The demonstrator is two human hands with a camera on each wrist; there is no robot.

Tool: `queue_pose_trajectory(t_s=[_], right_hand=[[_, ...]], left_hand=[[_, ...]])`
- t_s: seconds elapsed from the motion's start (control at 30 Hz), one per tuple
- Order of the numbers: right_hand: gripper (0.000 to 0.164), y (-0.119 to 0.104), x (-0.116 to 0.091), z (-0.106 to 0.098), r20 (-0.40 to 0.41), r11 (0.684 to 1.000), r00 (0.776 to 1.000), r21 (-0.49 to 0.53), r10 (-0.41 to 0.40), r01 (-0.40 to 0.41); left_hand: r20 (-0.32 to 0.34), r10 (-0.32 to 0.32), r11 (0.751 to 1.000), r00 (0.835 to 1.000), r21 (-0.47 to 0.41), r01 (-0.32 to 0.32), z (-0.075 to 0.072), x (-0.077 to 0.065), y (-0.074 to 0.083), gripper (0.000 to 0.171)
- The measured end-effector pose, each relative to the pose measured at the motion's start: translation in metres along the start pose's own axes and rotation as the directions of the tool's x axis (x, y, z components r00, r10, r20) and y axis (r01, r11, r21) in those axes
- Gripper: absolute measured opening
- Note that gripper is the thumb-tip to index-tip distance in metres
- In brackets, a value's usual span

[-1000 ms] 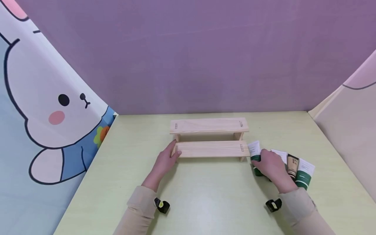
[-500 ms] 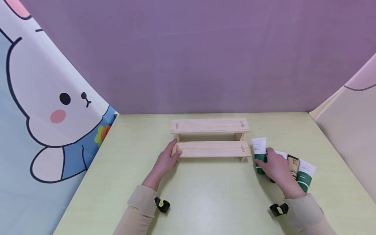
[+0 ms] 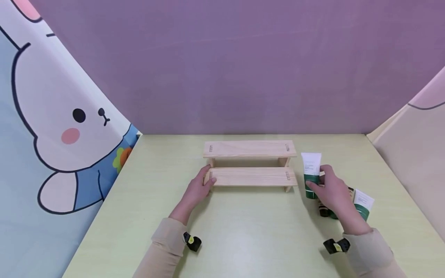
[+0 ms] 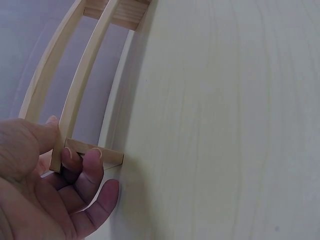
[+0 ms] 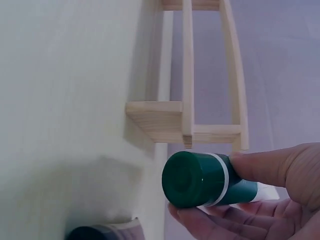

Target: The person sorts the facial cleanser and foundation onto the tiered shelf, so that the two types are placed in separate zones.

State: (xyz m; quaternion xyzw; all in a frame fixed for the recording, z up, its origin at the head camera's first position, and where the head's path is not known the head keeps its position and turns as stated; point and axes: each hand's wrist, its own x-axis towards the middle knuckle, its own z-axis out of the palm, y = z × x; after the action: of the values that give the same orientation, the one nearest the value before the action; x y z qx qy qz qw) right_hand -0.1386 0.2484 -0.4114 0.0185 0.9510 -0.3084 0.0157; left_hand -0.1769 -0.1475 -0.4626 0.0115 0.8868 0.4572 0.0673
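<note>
A two-tier wooden rack [image 3: 252, 176] of pale wood stands towards the back of the table. My left hand [image 3: 196, 190] grips the left end of its lower board; in the left wrist view the thumb lies on the board [image 4: 82, 75] and curled fingers sit beneath. Just right of the rack, my right hand [image 3: 333, 190] holds a white-and-green squeeze tube [image 3: 311, 170] between thumb and fingers, its green cap [image 5: 182, 180] downward. In the right wrist view the tube overlaps the near end of the rack [image 5: 187, 75].
Behind and below the right hand lie more tubes: a white-and-green one [image 3: 363, 202] and a dark-capped one [image 3: 324, 210], others partly hidden by the hand. A purple cloth [image 3: 243, 69] rises at the table's back edge; a rabbit-print cloth [image 3: 52, 135] hangs at left.
My right hand has lifted the squeeze tube off the group and brought it more upright, moving slightly right. The left hand has stayed on the rack.
</note>
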Motion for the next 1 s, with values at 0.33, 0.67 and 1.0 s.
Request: queue_pose_trajectory(t_s=[0.33, 0.67, 1.0], right_hand=[[0.065, -0.013, 0.008, -0.006, -0.008, 0.996, 0.998, 0.075, -0.055, 0.055], [0.059, -0.025, 0.020, -0.006, -0.033, 0.969, 0.988, 0.189, -0.154, 0.157], [0.052, -0.039, 0.038, 0.000, -0.105, 0.922, 0.961, 0.274, -0.254, 0.274]], left_hand=[[-0.010, 0.003, 1.000, 1.000, 0.006, -0.003, 0.001, 0.003, -0.001, 0.056], [-0.005, -0.006, 1.000, 1.000, -0.003, 0.006, 0.001, 0.005, -0.001, 0.057], [-0.011, 0.002, 1.000, 1.000, -0.027, -0.002, 0.003, 0.006, 0.001, 0.056]])
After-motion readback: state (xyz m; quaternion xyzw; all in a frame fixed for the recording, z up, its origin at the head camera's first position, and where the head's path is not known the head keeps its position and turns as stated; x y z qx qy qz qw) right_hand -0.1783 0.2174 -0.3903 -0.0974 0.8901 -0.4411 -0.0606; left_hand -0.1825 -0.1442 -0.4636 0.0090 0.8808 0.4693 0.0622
